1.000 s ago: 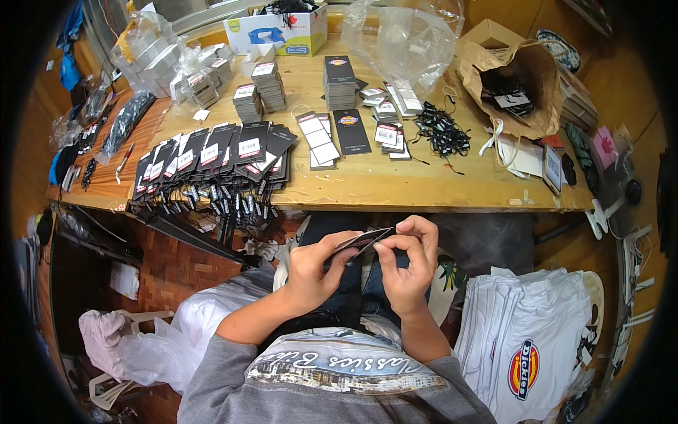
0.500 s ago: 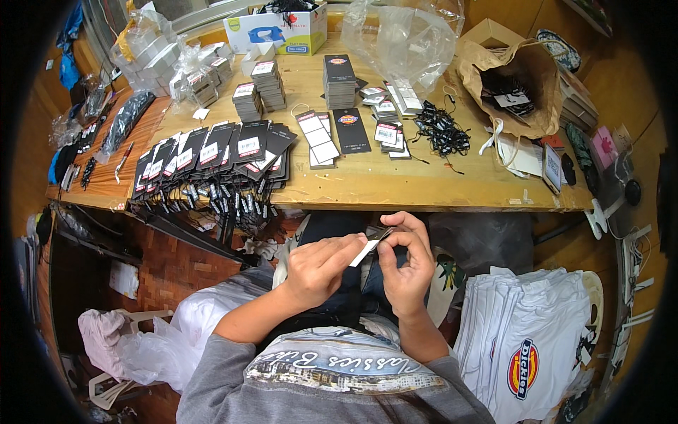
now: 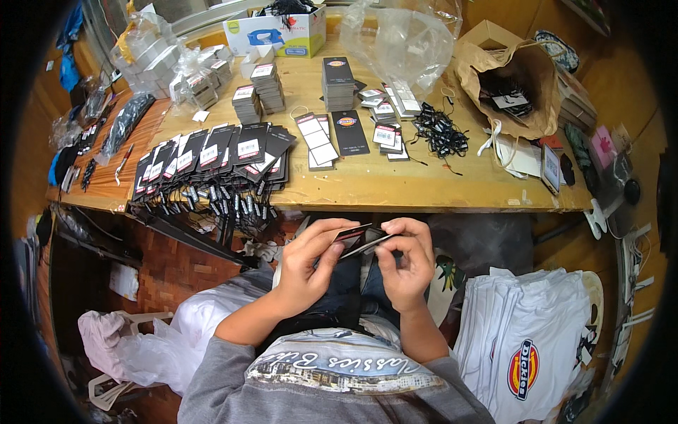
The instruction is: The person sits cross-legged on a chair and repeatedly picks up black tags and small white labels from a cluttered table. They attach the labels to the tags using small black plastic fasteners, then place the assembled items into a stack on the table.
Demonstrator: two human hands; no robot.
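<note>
Above my lap, my left hand pinches a dark hang tag between thumb and fingers, tilted so it shows edge-on. My right hand has its thumb and fingertips closed on a second dark hang tag, just below and beside the first. The two tags form a narrow V between my hands. Whether a string joins them is too small to tell. On the table beyond lie fanned black hang tags with barcode stickers, their black strings hanging over the front edge.
Tag stacks, loose sticker cards and a black string pile lie on the table. A paper bag holds dark tags at right. Folded white T-shirts are stacked at lower right; plastic-wrapped cloth lies left.
The white face of the piece between my hands no longer shows. My left hand has turned and shifted slightly left, and two separate dark tag edges now show.
</note>
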